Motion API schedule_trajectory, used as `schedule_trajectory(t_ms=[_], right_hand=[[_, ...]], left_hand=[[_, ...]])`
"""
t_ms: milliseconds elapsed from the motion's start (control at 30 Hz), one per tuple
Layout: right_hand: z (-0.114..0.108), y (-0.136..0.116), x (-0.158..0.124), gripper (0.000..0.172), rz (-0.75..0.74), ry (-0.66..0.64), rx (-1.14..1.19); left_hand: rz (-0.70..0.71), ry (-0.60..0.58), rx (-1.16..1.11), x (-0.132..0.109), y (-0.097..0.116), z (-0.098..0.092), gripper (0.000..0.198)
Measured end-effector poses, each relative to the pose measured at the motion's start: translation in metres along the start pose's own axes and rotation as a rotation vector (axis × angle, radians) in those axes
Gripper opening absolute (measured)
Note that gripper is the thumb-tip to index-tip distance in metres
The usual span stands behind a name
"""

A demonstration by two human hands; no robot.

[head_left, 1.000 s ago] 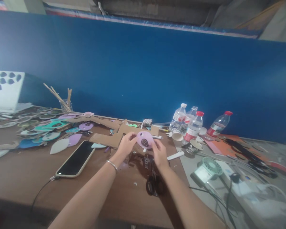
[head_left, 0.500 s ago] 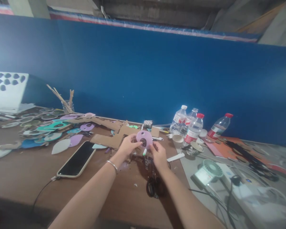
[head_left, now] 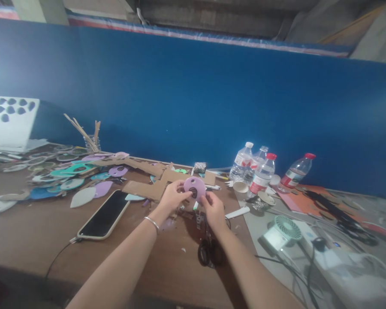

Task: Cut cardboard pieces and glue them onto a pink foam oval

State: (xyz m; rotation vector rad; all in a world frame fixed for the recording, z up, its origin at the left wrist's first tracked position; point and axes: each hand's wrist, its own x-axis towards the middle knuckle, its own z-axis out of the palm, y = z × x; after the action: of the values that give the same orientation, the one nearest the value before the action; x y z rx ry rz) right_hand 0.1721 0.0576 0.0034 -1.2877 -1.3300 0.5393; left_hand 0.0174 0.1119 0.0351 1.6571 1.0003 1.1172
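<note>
A round purple disc (head_left: 197,184), with a small hole near its top and a dark patterned opening, is raised over the table between my two hands. My left hand (head_left: 173,198) pinches its left edge, a silver bangle on the wrist. On the lower right edge, the fingertips of my right hand (head_left: 214,209) are closed on the same disc. Black-handled scissors (head_left: 205,253) lie below, beside my right forearm. Behind my hands is brown cardboard (head_left: 148,189), and a white marker with a green end (head_left: 196,205) shows just under the disc.
A phone (head_left: 104,215) on a cable lies left of my hands, near piled coloured cutouts (head_left: 72,183). To the right are bottles (head_left: 262,175), a green fan (head_left: 287,228) and a power strip (head_left: 324,253). A blue partition (head_left: 180,98) stands behind.
The purple disc has turned slightly between my fingers, and its dark opening shows less. Both hands hold nearly the same place.
</note>
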Motion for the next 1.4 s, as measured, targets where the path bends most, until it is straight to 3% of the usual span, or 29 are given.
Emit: schedule_trajectory(t_ms=[367, 500, 733, 1000, 1400], right_hand=[[0.000, -0.001, -0.002, 0.031, -0.006, 0.021, -0.017], [-0.001, -0.002, -0.001, 0.030, -0.026, 0.012, -0.023], [-0.002, -0.009, -0.004, 0.024, -0.058, -0.018, -0.021], [0.000, -0.005, -0.002, 0.035, 0.037, -0.085, 0.175], [-0.001, -0.005, -0.001, 0.030, 0.035, -0.052, 0.188]], left_hand=[[0.012, -0.035, -0.013, -0.002, 0.002, -0.001, 0.036], [0.092, 0.017, 0.023, -0.004, 0.004, -0.001, 0.035], [0.079, 0.019, 0.061, -0.003, 0.004, -0.004, 0.037], [0.176, -0.110, 0.177, -0.008, 0.013, 0.001, 0.029], [0.262, -0.114, 0.198, -0.010, 0.010, 0.005, 0.033]])
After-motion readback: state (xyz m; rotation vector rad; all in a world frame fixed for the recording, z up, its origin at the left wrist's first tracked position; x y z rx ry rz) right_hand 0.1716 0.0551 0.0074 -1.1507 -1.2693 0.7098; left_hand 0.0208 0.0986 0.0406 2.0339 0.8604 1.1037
